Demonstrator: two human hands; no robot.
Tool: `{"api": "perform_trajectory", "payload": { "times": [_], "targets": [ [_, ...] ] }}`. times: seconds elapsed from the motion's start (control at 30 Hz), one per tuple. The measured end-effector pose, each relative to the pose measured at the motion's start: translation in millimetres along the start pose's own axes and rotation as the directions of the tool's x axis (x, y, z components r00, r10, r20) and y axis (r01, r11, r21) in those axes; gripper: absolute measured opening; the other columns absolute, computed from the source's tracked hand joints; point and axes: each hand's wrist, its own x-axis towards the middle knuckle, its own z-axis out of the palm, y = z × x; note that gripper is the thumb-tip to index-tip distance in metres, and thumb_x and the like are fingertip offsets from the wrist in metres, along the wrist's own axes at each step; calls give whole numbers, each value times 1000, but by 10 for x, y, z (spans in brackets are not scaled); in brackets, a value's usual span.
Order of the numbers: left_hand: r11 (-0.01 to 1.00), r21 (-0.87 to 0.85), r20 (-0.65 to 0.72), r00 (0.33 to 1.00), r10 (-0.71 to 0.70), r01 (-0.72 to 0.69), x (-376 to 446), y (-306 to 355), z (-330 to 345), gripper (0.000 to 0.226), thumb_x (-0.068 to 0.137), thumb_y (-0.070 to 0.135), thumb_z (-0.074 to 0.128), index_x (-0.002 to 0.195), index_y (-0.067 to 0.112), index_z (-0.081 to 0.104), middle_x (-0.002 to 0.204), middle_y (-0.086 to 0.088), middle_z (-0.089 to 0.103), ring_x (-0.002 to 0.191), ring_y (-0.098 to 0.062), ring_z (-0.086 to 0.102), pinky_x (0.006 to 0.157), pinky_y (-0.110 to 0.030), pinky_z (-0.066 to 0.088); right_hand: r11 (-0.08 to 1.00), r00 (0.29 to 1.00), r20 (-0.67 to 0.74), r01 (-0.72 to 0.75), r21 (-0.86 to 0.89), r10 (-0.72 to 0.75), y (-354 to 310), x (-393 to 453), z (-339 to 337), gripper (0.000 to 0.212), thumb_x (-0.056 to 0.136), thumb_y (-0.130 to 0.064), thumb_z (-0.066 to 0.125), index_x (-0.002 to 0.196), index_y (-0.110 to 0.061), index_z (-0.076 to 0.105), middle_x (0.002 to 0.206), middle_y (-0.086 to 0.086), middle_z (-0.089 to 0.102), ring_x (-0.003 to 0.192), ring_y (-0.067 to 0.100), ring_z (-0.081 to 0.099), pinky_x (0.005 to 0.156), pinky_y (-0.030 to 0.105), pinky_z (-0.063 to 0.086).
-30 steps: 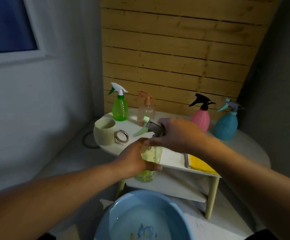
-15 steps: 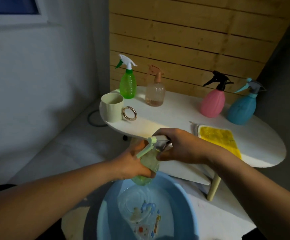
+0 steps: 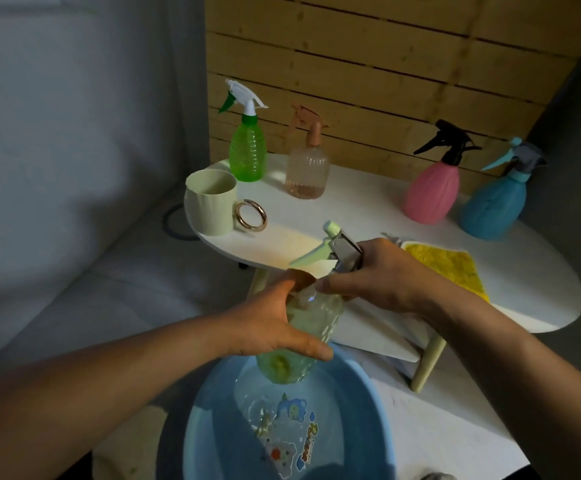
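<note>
You are holding the pale green spray bottle (image 3: 311, 318) tilted just above the blue basin (image 3: 209, 424), in front of the table (image 3: 368, 209), with its base hanging over the water (image 3: 258, 396). Your left hand (image 3: 271, 320) is wrapping round the bottle's body, and your right hand (image 3: 382, 275) is gripping the sprayer head (image 3: 341, 244) at its collar, with the fingers of both hands curled tight. From that grip, you seem to be working the head loose. It looks seated on the bottle, so the opening is not yet done, nor any filling or emptying after it. Against the frame a second ago, the bottle has come away from the table's edge and down over the basin — both hands are keeping the same hold.
</note>
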Motion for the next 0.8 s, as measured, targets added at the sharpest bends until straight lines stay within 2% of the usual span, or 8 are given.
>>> {"api": "perform_trajectory", "payload": {
  "times": [0.1, 0.17, 0.3, 0.4, 0.5, 0.6, 0.7, 0.8],
  "targets": [
    [1000, 17, -95, 995, 5, -4, 28, 19, 56, 96, 54, 46, 100, 135, 35, 48, 129, 13, 61, 120, -4, 61, 102, -35, 55, 999, 999, -32, -32, 14, 32, -28, 33, -3, 31, 75, -37, 85, 75, -9, 73, 75, 10, 73, 62, 9, 59, 63, 28, 49],
    [1000, 9, -85, 996, -6, 7, 49, 30, 20, 88, 62, 34, 100, 134, 33, 50, 126, 14, 63, 116, -2, 62, 99, -31, 55, 1000, 1000, -18, -19, -10, 19, -11, 58, -27, 33, 74, -40, 86, 74, -11, 71, 67, 8, 67, 60, 8, 53, 60, 28, 44],
    [999, -37, -48, 999, -22, 20, 68, -2, -117, 81, 65, 31, 95, 134, 32, 52, 124, 10, 67, 114, -7, 66, 100, -40, 58, 1000, 999, 51, 15, 22, -17, 27, 46, -114, 31, 73, -35, 89, 82, -13, 70, 69, -7, 62, 62, 4, 50, 61, 26, 41],
    [1000, -18, 24, 1000, -16, 17, 45, 29, -191, 79, 67, 36, 90, 136, 37, 50, 127, 10, 66, 116, -8, 66, 99, -41, 59, 996, 992, 102, 69, 47, -74, 27, 36, -186, 26, 75, -23, 89, 93, -11, 75, 87, 5, 75, 75, 8, 63, 74, 33, 54],
    [1000, 15, 82, 997, -4, 3, 26, 95, -268, 69, 70, 38, 83, 133, 37, 54, 123, 10, 67, 114, -9, 67, 98, -42, 59, 996, 991, 105, 77, 43, -82, 61, 51, -219, 27, 74, -24, 90, 97, -18, 76, 91, 1, 77, 88, 21, 70, 89, 43, 56],
    [1000, -18, 137, 990, -20, 23, 16, 136, -295, 76, 71, 46, 81, 138, 41, 48, 131, 13, 64, 121, -7, 63, 101, -41, 56, 997, 1000, 27, 8, 78, -10, 92, 73, -187, 27, 72, -29, 90, 87, -15, 72, 72, -8, 65, 71, 11, 59, 77, 47, 53],
    [997, 79, 66, 997, -28, 23, 8, 145, -252, 92, 65, 55, 92, 139, 48, 36, 136, 19, 53, 124, -1, 55, 103, -33, 53, 989, 999, -23, -42, 142, 45, 69, 81, -152, 24, 75, -26, 88, 81, -8, 73, 68, -1, 69, 66, 6, 60, 68, 35, 52],
    [984, 179, -47, 998, 34, -25, 35, 132, -179, 95, 58, 56, 96, 134, 42, 42, 130, 19, 50, 119, 1, 53, 97, -25, 50, 977, 996, -25, -77, 200, 84, 49, 66, -160, 37, 77, -26, 88, 92, 3, 73, 72, 5, 69, 57, 1, 58, 48, 16, 43]
  ]
}}
